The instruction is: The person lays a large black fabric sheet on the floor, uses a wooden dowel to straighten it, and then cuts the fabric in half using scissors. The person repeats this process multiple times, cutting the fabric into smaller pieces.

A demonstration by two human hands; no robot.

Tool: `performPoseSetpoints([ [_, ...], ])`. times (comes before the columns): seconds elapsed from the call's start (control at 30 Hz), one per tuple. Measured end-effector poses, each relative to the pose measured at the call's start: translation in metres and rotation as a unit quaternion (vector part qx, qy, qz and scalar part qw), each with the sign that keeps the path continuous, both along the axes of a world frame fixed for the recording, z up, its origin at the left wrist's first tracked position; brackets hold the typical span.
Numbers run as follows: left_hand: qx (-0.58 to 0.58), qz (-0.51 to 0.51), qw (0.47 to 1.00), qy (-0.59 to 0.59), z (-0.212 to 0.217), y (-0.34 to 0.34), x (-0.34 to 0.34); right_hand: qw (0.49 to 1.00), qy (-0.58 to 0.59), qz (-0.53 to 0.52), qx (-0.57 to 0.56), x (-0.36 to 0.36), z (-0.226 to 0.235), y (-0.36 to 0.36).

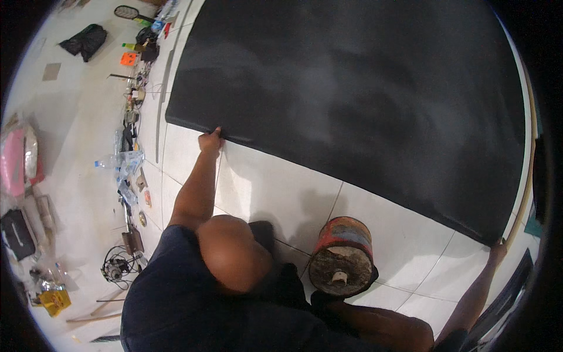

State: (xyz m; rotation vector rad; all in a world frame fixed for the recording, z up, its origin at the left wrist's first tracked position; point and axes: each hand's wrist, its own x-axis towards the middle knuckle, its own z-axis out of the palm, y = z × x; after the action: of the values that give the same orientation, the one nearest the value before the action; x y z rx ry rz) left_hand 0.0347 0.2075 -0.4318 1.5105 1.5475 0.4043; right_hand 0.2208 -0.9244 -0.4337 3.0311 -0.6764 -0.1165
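Observation:
A large black sheet [352, 105] lies spread over the white tiled floor, with smooth lighter patches on its surface. My left hand [211, 142] pinches its near edge, a little in from the left corner, with one digit on top. Far to the right, my right hand [498, 251] grips the sheet's near right corner; most of its fingers are hidden. The near edge runs slanting between both hands. Close to my legs stands a worn round can [343, 255] with red and blue sides and a dirty top bearing a small pale stub.
Along the left lie tools, cables, a plastic bottle [107, 162], an orange piece [128, 58] and a racket-shaped swatter [126, 12]. A black bag [85, 41], a pink bundle [13, 161] and a yellow packet [55, 301] lie farther left. A long strip [524, 205] curves along the right.

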Motion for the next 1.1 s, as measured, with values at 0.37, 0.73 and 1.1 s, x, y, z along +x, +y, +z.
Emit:
performPoseSetpoints([
  [0.37, 0.136, -0.072, 0.978, 0.139, -0.010, 0.015, -0.014, 0.615, 0.212, 0.634, 0.418, -0.135, 0.201, 0.533],
  [0.73, 0.365, -0.459, 0.782, 0.209, 0.022, 0.002, 0.009, 0.692, 0.079, 0.666, 0.268, -0.168, 0.201, 0.539],
  [1.1, 0.286, -0.480, 0.794, 0.240, 0.061, -0.028, 0.015, 0.828, -0.132, 0.484, 0.250, -0.086, 0.216, 0.558],
])
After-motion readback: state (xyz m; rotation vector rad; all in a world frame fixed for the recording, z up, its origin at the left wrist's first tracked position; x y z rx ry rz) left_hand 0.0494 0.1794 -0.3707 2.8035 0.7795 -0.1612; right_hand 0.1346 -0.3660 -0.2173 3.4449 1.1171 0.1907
